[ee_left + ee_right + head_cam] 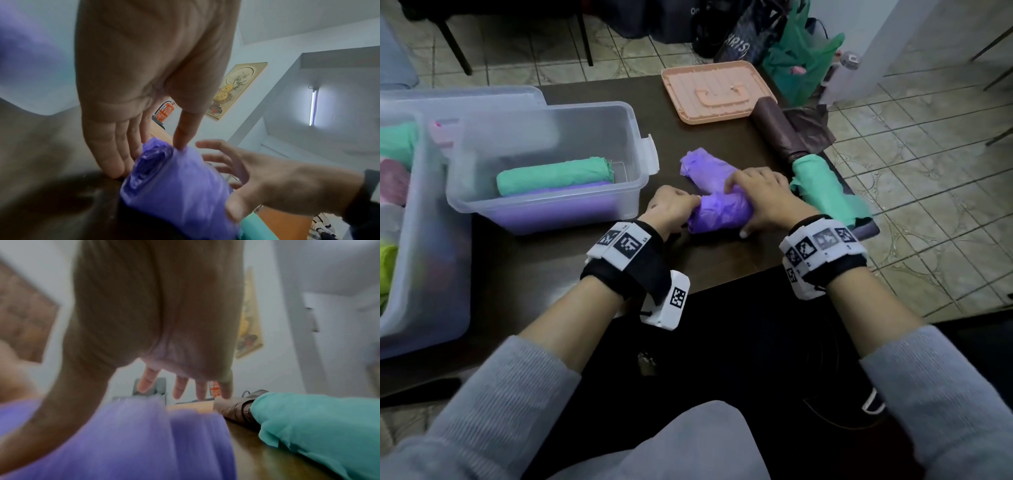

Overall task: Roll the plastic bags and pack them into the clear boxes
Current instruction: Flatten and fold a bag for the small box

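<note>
A purple bag roll (717, 209) lies bent on the dark table (722, 260), its far half (705, 164) angled away. My left hand (681, 209) is at the roll's left end. In the left wrist view its straight fingers (115, 154) lie against the end face of the roll (176, 191) and the thumb tip rests on top. My right hand (738, 209) presses down on the roll with spread, straight fingers (180, 389). A clear box (643, 171) to the left holds a green roll (554, 178) on a purple one (558, 205).
A larger clear box (424, 260) with several coloured rolls stands at the far left. A peach lid (717, 92) lies at the table's back. A brown roll (777, 133) and a green roll (822, 192) lie along the right table edge, close to my right hand.
</note>
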